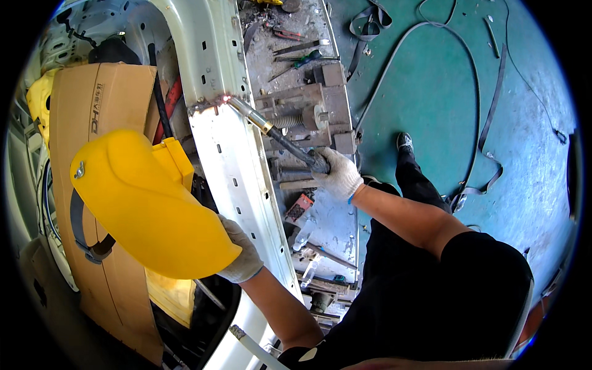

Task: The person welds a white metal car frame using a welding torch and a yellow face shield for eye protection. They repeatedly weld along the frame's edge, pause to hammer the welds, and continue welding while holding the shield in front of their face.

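My right hand, in a white knit glove, grips the handle of a welding torch. The torch's metal nozzle points up and left, and a small pinkish-white glow shows at its tip. That tip is at a scorched seam on a pale vehicle body frame. My left hand, gloved too, is closed on the lower edge of a yellow welding mask. The mask is held over the left side of the frame, its grey head strap hanging below. It hides most of my left fingers.
Brown cardboard covers part of the vehicle's inside. Right of the frame, a grey bench bears a clamp with a spring, a green-handled screwdriver and red-handled pliers. A long hose and straps lie on the green floor.
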The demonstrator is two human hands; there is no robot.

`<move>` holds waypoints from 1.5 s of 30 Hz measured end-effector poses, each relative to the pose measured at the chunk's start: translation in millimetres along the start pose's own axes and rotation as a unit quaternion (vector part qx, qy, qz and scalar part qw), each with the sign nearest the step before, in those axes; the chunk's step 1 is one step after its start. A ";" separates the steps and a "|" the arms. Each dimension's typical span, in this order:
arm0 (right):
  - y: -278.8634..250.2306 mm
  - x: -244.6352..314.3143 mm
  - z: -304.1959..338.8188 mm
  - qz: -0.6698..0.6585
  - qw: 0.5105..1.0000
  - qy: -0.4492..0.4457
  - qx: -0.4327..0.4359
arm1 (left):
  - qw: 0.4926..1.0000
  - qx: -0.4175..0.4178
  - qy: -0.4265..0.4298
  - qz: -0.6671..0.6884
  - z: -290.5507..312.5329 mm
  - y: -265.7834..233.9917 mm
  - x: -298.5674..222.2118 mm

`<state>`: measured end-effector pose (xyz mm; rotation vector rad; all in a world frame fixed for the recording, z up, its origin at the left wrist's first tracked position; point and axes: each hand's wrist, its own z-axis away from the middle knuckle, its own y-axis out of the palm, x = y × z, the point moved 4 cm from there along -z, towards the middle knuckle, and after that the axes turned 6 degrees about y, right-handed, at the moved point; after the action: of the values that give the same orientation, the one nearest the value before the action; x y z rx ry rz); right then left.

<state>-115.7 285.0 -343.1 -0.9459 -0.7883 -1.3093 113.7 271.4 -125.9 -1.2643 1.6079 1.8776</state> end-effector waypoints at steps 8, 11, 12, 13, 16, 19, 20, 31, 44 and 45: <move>-2.4 -1.3 -1.1 0.009 0.999 0.032 0.033 | 0.992 -0.083 0.057 -0.074 5.6 19.2 -8.6; -2.4 -1.2 -2.0 0.007 0.999 0.036 0.039 | 0.997 -0.070 -0.010 -0.031 3.3 3.2 -17.0; -2.8 -0.9 -1.6 0.002 0.998 0.040 0.041 | 0.998 -0.056 -0.030 -0.023 0.6 0.7 -17.0; -3.5 -0.4 -0.8 -0.003 0.998 0.043 0.043 | 0.998 -0.042 -0.051 -0.015 -1.9 -0.7 -16.8; -1.7 -3.1 0.1 -0.005 0.998 0.046 0.041 | 0.997 -0.051 -0.040 -0.049 -1.2 34.8 -4.9; -3.6 -2.1 0.4 0.004 0.998 0.044 0.038 | 0.994 -0.092 -0.036 -0.037 -3.4 46.3 -1.7; -4.5 -1.4 0.7 0.007 0.998 0.044 0.038 | 0.993 -0.107 -0.042 -0.021 -5.6 44.7 -2.4; -14.3 -9.0 -10.7 0.041 0.999 -0.009 0.031 | 0.992 -0.040 -0.019 -0.118 -17.3 45.2 -6.3; -5.0 -34.6 -21.5 0.084 0.989 -0.114 0.030 | 0.989 -0.044 -0.064 -0.124 2.7 109.6 42.1; -8.3 -25.4 -19.0 0.076 0.991 -0.099 0.038 | 0.990 -0.051 -0.071 -0.114 2.9 104.7 39.8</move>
<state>-127.6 278.5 -373.0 -1.0649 -0.8951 -1.0576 12.7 233.5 -95.7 -1.2652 1.2544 1.8786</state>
